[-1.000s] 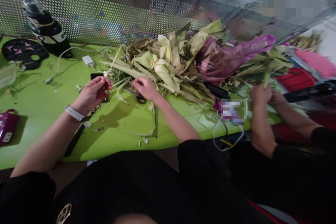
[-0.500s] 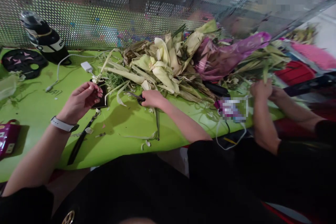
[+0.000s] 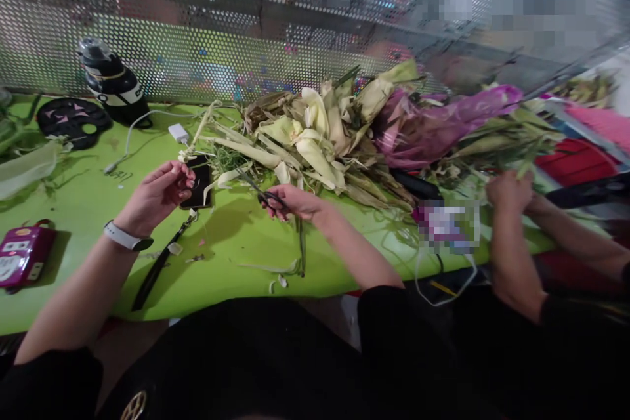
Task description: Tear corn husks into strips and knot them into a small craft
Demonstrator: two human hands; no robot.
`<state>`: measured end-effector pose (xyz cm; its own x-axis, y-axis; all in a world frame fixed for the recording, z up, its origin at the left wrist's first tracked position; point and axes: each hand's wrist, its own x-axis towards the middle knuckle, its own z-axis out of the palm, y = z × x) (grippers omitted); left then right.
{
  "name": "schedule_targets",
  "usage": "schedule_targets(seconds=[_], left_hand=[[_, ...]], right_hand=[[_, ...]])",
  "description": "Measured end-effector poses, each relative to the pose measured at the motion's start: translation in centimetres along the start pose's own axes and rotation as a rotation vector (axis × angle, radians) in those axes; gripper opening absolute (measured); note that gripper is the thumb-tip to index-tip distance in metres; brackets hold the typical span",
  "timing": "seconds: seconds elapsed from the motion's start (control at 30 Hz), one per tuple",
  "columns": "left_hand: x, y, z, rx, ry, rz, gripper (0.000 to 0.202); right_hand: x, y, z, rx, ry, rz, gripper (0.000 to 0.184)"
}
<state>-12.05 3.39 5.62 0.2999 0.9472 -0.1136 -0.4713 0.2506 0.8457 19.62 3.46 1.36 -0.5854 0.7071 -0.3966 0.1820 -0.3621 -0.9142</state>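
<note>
My left hand (image 3: 156,195), with a white watch band (image 3: 122,236) on its wrist, is raised over the green table with its fingers curled together. Whatever may be between its fingertips is too small to make out. Just behind them are a dark phone (image 3: 201,184) and a pale knotted stalk (image 3: 199,131). In my right hand (image 3: 290,202) is a pair of scissors (image 3: 268,199), its fingers in the dark handles and the blades pointing up and left. Beyond the scissors lies a heap of corn husks (image 3: 315,138), with thin green strands (image 3: 224,161) at its left end.
A black bottle (image 3: 115,88) and a black palette-shaped tray (image 3: 73,121) stand at the back left, near a white charger (image 3: 178,132). A purple box (image 3: 27,252) sits at left. On the right, a co-worker's hands (image 3: 512,193) hold husk beside a pink plastic bag (image 3: 418,131).
The whole view has shifted, so things appear farther right and a little lower. My right hand has turned, showing more of the scissor handles. My left hand keeps its curled pose.
</note>
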Motion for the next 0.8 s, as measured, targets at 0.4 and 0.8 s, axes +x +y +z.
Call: schedule_targets(seconds=[0.4,0.8], left_hand=[[-0.3,-0.8,0.3,0.029,-0.002,-0.003,0.009],[-0.6,-0.6,0.6,0.029,-0.001,-0.005,0.007]], right_hand=[[4.0,-1.6,4.2,0.232,-0.148,-0.054,0.050],[4.0,-0.6,4.3,-0.066,0.128,-0.093,0.045]])
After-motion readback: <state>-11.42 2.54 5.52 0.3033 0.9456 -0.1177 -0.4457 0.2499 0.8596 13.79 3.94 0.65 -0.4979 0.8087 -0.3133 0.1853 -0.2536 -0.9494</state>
